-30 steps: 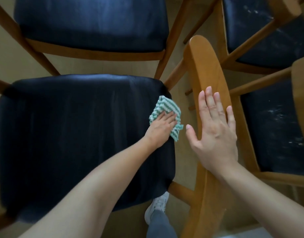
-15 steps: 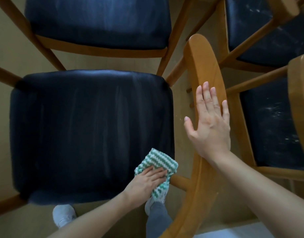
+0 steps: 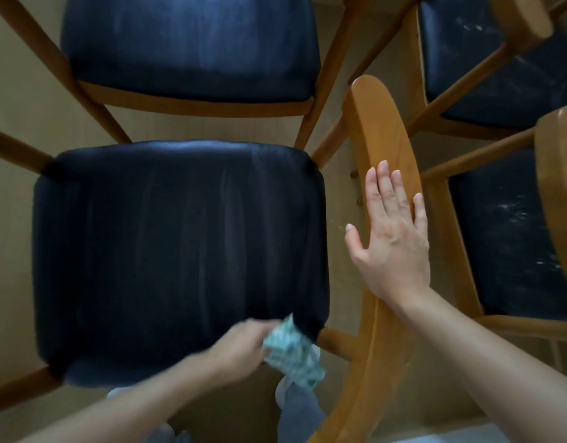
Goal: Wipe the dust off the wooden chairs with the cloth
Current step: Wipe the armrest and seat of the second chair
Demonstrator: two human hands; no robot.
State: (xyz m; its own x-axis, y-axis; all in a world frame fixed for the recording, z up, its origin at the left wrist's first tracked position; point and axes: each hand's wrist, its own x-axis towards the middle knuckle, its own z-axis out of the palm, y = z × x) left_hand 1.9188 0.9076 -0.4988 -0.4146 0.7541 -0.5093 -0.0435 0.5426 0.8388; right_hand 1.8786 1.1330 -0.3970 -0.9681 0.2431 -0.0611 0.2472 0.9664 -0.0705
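Flooring: pale beige floor (image 3: 13, 100), showing between four wooden chairs.

Landmark: near seat (image 3: 180, 251), a dark padded cushion in a wooden frame, with faint streaks on its surface.

Cloth (image 3: 291, 353): green-and-white striped, bunched, at the near right corner of the near seat and partly past its edge. Judged light, soft and limp. It will fold under any pressure, so it is best gathered into a pad in the palm rather than held by a corner.

Left hand (image 3: 240, 346): at the same corner and motion-blurred. Its fingers appear curled round the cloth, though fine detail cannot be made out.

Right hand (image 3: 394, 251): to the right of the near seat, fingers straight and spread, palm flat on the curved backrest rail (image 3: 378, 123). It grips nothing.

Backrest rail: smooth, varnished and rigid. Judged a sound bracing point, though possibly slick under a flat palm.

Far chair seat (image 3: 189, 43): beyond the near seat, with a greyish film.

Right-hand seats (image 3: 512, 244): right of the near seat, beyond the rail, flecked with white dust and apparently not yet wiped.
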